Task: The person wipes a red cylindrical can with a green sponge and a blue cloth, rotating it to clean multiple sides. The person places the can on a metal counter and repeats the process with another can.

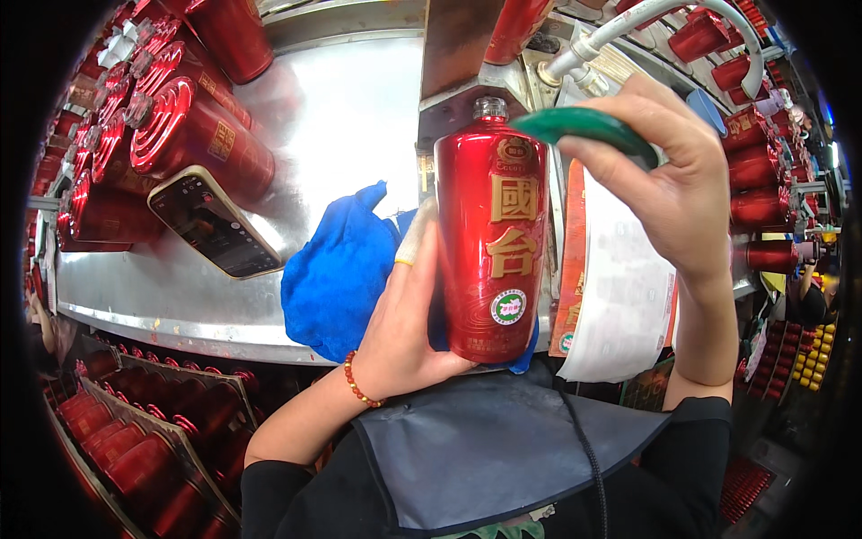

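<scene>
A glossy red bottle (485,310) with raised gold characters and a clear glass neck is in front of me, its neck pointing away. My left hand (404,319) grips its left side near the base; a pale finger sleeve (417,235) covers one finger. Between the thumb and fingers of my right hand (669,171) is a smooth, flat green piece with a rounded edge (588,126), slightly blurred. Its tip is beside the bottle's right shoulder; whether it touches cannot be told. A blue cloth (341,274) lies left of the bottle and partly behind my left hand.
A phone (215,223) leans against several red bottles (202,135) on the metal table (359,99). White sheets (620,296) lie on the right over a red-orange printed strip (570,260). A pale curved pipe (620,31) arches at upper right. Crates of red bottles (135,440) stand lower left.
</scene>
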